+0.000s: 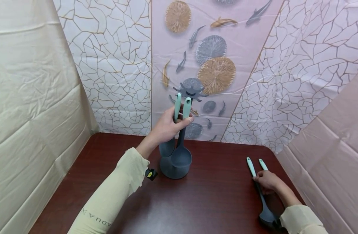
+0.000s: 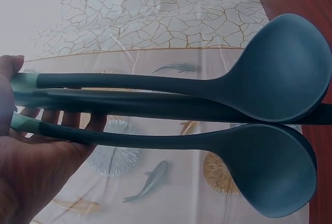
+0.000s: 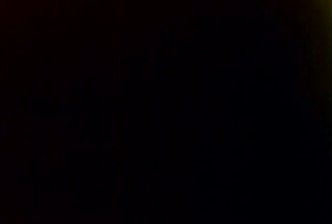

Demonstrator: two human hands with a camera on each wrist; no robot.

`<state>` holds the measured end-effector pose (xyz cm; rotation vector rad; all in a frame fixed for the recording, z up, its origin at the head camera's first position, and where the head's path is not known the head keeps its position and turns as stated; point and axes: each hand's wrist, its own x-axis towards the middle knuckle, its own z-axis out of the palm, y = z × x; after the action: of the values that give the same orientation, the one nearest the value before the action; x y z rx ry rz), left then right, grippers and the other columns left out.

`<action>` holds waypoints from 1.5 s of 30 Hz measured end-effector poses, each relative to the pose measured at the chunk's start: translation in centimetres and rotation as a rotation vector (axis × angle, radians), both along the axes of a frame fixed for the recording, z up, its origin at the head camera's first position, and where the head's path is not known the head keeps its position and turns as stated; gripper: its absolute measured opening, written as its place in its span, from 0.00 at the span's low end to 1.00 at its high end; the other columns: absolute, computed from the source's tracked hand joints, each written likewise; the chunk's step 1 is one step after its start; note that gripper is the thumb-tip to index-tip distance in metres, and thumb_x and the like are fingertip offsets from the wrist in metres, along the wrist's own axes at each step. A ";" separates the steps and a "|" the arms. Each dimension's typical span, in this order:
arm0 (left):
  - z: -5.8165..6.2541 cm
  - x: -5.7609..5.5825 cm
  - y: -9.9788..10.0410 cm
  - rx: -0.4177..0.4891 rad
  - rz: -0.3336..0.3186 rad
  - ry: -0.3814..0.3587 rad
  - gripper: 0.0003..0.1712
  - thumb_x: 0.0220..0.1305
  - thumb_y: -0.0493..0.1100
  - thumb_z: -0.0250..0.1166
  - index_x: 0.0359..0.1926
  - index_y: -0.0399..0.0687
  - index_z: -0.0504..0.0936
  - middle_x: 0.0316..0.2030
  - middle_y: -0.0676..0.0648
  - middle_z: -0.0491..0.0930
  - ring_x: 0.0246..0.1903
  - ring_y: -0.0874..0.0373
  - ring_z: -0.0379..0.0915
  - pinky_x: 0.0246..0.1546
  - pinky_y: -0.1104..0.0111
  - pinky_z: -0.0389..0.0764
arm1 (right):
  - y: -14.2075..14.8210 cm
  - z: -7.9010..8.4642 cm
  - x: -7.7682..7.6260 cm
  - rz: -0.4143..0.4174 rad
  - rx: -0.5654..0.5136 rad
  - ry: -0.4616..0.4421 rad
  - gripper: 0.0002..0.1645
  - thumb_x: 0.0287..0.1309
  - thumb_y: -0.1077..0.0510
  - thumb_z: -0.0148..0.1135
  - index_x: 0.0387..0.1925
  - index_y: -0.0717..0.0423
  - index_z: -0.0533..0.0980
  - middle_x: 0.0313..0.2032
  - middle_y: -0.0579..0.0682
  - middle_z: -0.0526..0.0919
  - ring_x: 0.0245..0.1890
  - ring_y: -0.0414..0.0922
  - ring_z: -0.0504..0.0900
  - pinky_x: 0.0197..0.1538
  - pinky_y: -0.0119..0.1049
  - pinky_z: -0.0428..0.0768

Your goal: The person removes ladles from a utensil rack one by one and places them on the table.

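Note:
My left hand [image 1: 168, 127] is raised at the utensil stand [image 1: 174, 173] and grips the mint-green handles of two dark ladles. One ladle [image 1: 182, 157] faces forward; the second ladle [image 1: 166, 148] sits behind it on the left. In the left wrist view, the stand's dark post [image 2: 155, 105] runs between them, with my thumb and fingers around the handle ends. Low on the right, my right hand [image 1: 268, 182] pinches a mint-handled dark spoon-like utensil [image 1: 264, 211] lying on the table. Another mint handle [image 1: 263, 164] pokes out beyond that hand, its lower part hidden. The right wrist view is black.
Hooked arms [image 1: 191, 93] spread from the top of the stand. A small black object with a yellow mark [image 1: 151, 174] lies beside the stand's base, near my left sleeve. Cloth walls [image 1: 120, 65] surround the dark red table [image 1: 217, 188] at the back and sides.

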<state>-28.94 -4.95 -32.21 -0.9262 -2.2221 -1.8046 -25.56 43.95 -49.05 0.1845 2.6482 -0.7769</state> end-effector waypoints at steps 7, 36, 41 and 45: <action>-0.1 0.1 0.1 0.005 -0.001 -0.001 0.17 0.75 0.53 0.68 0.55 0.49 0.81 0.34 0.46 0.82 0.35 0.47 0.73 0.41 0.58 0.74 | 0.0 -0.1 0.1 0.001 0.006 0.006 0.20 0.79 0.57 0.55 0.27 0.58 0.72 0.18 0.54 0.77 0.18 0.48 0.81 0.25 0.43 0.83; 0.2 0.1 0.1 -0.018 0.017 -0.018 0.15 0.74 0.55 0.68 0.48 0.51 0.79 0.25 0.49 0.68 0.28 0.52 0.66 0.36 0.60 0.70 | -0.3 0.5 0.2 0.039 0.039 -0.035 0.18 0.78 0.56 0.58 0.28 0.59 0.72 0.20 0.55 0.77 0.19 0.48 0.82 0.27 0.43 0.83; 0.1 0.1 0.0 -0.022 0.026 -0.015 0.14 0.74 0.54 0.69 0.47 0.50 0.79 0.24 0.50 0.67 0.27 0.53 0.65 0.36 0.61 0.69 | -0.9 0.9 0.5 0.033 0.051 -0.055 0.19 0.78 0.54 0.60 0.28 0.58 0.72 0.20 0.54 0.77 0.19 0.47 0.81 0.28 0.43 0.84; 0.0 0.1 0.0 -0.027 0.028 -0.005 0.14 0.75 0.54 0.68 0.46 0.50 0.79 0.23 0.50 0.65 0.27 0.53 0.64 0.35 0.61 0.69 | -1.3 1.1 0.8 0.008 0.065 -0.063 0.22 0.77 0.50 0.61 0.27 0.58 0.70 0.20 0.53 0.76 0.18 0.46 0.80 0.29 0.44 0.85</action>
<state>-28.87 -4.97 -32.18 -0.8914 -2.2566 -1.7709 -24.78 42.68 -47.91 0.2117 2.6150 -0.6724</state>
